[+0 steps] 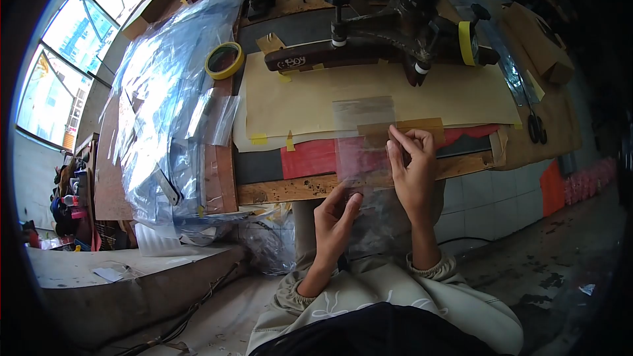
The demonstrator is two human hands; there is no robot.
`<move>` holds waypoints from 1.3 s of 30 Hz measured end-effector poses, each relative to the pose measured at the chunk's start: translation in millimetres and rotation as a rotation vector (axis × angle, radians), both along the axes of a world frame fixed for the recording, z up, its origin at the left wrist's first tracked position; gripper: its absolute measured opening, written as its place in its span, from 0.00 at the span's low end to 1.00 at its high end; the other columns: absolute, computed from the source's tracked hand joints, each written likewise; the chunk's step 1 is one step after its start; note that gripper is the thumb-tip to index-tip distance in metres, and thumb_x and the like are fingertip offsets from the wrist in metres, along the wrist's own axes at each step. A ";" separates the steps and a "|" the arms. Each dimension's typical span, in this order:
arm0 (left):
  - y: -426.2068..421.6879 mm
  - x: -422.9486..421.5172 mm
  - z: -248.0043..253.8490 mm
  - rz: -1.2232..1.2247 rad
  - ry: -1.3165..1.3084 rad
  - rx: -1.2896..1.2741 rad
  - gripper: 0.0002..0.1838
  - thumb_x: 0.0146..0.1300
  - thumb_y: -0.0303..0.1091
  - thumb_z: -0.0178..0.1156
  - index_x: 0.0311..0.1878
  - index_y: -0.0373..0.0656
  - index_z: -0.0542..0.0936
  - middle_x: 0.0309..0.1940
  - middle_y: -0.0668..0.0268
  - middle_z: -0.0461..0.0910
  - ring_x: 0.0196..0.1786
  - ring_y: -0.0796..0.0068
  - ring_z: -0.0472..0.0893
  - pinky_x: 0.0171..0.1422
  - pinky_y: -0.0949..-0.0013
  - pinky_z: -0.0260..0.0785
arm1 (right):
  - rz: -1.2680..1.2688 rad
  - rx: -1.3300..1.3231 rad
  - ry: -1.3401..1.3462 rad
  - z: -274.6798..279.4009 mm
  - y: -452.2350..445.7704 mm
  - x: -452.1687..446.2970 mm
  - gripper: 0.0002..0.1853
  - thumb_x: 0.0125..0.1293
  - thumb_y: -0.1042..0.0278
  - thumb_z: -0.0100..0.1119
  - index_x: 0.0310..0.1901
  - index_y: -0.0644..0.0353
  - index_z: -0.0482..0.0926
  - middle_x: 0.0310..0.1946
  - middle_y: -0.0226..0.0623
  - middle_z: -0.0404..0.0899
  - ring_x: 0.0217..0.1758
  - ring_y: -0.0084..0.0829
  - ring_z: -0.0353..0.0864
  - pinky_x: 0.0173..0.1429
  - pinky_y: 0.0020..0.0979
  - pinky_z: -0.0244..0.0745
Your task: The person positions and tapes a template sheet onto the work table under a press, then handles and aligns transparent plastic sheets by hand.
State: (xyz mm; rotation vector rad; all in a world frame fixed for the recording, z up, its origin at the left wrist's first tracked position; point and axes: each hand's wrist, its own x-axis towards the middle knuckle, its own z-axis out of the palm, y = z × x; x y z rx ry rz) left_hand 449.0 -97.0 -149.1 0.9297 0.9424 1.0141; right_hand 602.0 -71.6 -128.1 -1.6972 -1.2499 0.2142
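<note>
A clear plastic sleeve (pixel 362 109) lies across the front of the work table, over the cream sheet (pixel 290 102) and a red strip (pixel 310 158). My left hand (pixel 336 217) has its fingers and thumb closed at the sleeve's lower end, just off the wooden table edge. With thumb and fingertips, my right hand (pixel 414 168) pinches a brownish see-through strip (pixel 422 125). That strip partly overlaps the sleeve's right side. Whether it is stuck to the sleeve, I cannot tell.
A dark clamp-like machine (pixel 402 33) spans the table's back, with a yellow tape roll (pixel 468 43) on it. Another yellow tape roll (pixel 225 60) sits left, beside heaped clear plastic bags (pixel 165 105). Black-handled scissors (pixel 537 128) lie at right.
</note>
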 end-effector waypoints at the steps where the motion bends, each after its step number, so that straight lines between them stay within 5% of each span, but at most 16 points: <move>1: 0.0 0.0 0.5 0.002 0.002 0.000 0.17 0.66 0.30 0.59 0.55 0.31 0.75 0.39 0.72 0.78 0.38 0.89 0.73 0.42 0.83 0.67 | 0.000 0.003 0.004 -0.6 0.2 0.2 0.13 0.62 0.72 0.61 0.48 0.64 0.81 0.40 0.41 0.70 0.40 0.34 0.72 0.46 0.32 0.70; 19: 0.4 -0.1 -0.7 0.004 -0.014 0.008 0.17 0.66 0.29 0.59 0.56 0.31 0.75 0.34 0.77 0.76 0.33 0.92 0.69 0.34 0.86 0.60 | 0.023 -0.002 -0.009 5.5 -2.5 -1.1 0.13 0.63 0.73 0.60 0.49 0.65 0.80 0.39 0.40 0.70 0.36 0.32 0.71 0.43 0.32 0.69; 28: -1.1 -1.7 -3.6 0.011 0.081 0.034 0.18 0.65 0.28 0.60 0.56 0.31 0.75 0.35 0.75 0.76 0.36 0.90 0.71 0.39 0.84 0.65 | 0.017 -0.001 -0.001 -2.8 -1.3 1.7 0.13 0.63 0.71 0.60 0.49 0.64 0.81 0.40 0.38 0.70 0.37 0.30 0.72 0.43 0.30 0.69; 37: -4.8 5.9 -4.6 0.085 -0.031 0.312 0.36 0.63 0.23 0.59 0.72 0.44 0.54 0.36 0.63 0.81 0.38 0.82 0.79 0.41 0.77 0.71 | 0.007 0.041 -0.052 -8.2 -2.7 0.2 0.13 0.63 0.73 0.60 0.49 0.64 0.80 0.42 0.41 0.68 0.39 0.33 0.74 0.45 0.31 0.70; 39: -2.7 -1.2 -3.3 0.024 0.234 0.435 0.35 0.61 0.23 0.60 0.71 0.45 0.59 0.36 0.61 0.82 0.35 0.80 0.80 0.39 0.75 0.73 | -0.004 0.060 -0.068 -10.6 -2.1 0.4 0.13 0.62 0.73 0.60 0.49 0.64 0.80 0.42 0.41 0.68 0.40 0.34 0.74 0.46 0.32 0.70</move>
